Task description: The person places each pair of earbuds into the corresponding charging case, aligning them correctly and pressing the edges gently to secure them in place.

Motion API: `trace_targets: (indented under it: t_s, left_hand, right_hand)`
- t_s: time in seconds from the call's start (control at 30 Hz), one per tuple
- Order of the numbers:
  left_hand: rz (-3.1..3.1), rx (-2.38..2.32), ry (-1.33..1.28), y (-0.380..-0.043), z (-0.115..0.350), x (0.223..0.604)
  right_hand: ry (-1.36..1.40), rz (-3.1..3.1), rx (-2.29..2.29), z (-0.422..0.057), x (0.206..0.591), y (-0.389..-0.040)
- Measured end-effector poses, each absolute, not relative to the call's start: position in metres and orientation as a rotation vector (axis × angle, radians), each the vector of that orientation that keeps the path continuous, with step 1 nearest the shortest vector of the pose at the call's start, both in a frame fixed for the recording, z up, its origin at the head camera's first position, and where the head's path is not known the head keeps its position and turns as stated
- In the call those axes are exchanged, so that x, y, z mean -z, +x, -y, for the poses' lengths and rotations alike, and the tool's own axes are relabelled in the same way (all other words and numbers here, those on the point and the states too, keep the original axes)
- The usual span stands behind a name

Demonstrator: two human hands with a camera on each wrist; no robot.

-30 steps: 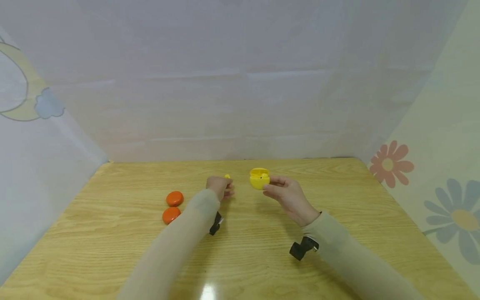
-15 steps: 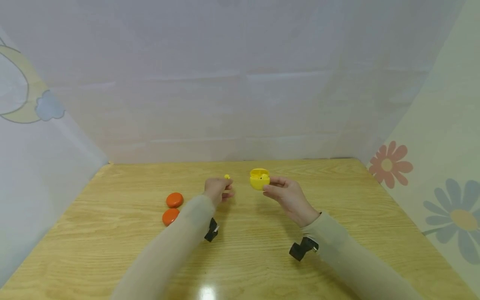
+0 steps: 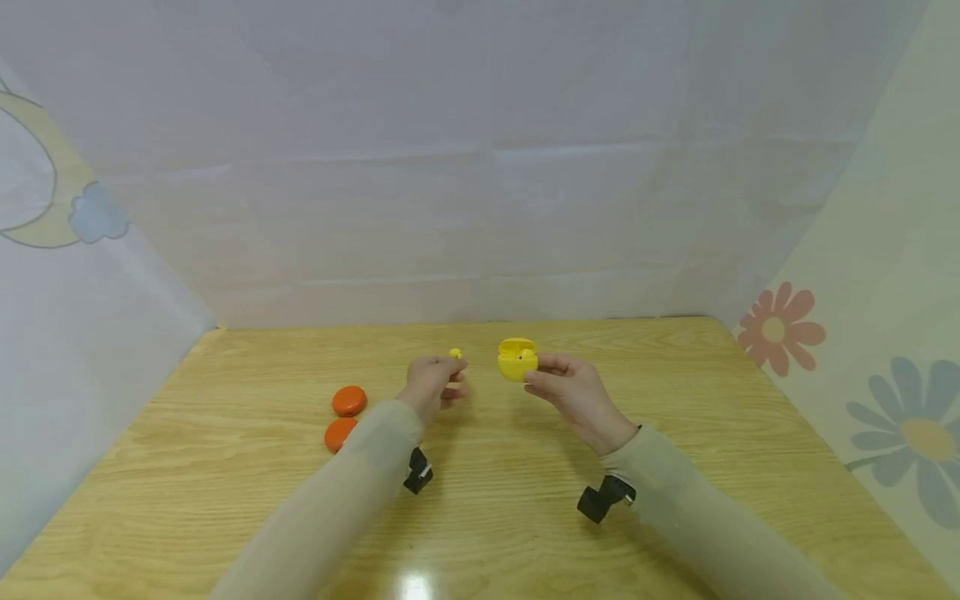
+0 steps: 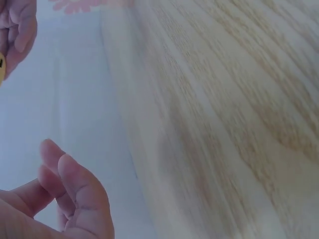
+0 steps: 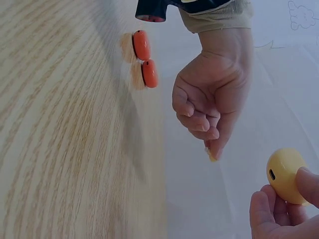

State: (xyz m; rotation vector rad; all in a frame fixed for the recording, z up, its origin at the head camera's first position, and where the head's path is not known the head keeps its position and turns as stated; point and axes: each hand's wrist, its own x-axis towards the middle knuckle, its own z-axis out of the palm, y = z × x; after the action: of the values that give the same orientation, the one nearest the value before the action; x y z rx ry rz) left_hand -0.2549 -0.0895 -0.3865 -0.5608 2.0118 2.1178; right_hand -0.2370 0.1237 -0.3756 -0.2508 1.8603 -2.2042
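Between thumb and fingertips, my left hand (image 3: 433, 382) pinches a small yellow earbud (image 3: 455, 353), held up above the table. In the left wrist view that hand (image 4: 75, 204) shows curled fingers, and the earbud is hidden. My right hand (image 3: 577, 396) grips a round yellow earbud case (image 3: 517, 367) by its right side, its lid raised; an earbud shows inside at the right. Seen from the right wrist, the case (image 5: 286, 175) turns its outside with a dark port toward the camera, and the left hand's earbud (image 5: 212, 155) is level with it, a gap apart.
Two rounded orange-red cases (image 3: 348, 401) lie on the wooden table (image 3: 247, 475) left of the left forearm, which partly covers the nearer one. A pale cloth wall (image 3: 480, 233) stands behind the table's far edge. Black wrist cameras (image 3: 597, 502) hang under both sleeves.
My left wrist and forearm have swung slightly left and down, while the pinched earbud stays at nearly the same spot. The right hand and open case have barely moved.
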Motion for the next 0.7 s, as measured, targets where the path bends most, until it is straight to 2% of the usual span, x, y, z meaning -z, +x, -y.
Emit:
trace_targets:
  t_s: [0.7]
  left_hand:
    - [-2.001,-2.176,-0.459,-0.238,0.085,0.374]
  right_hand:
    - [-0.22,-1.875,2.186,-0.12,0.375,-0.236]
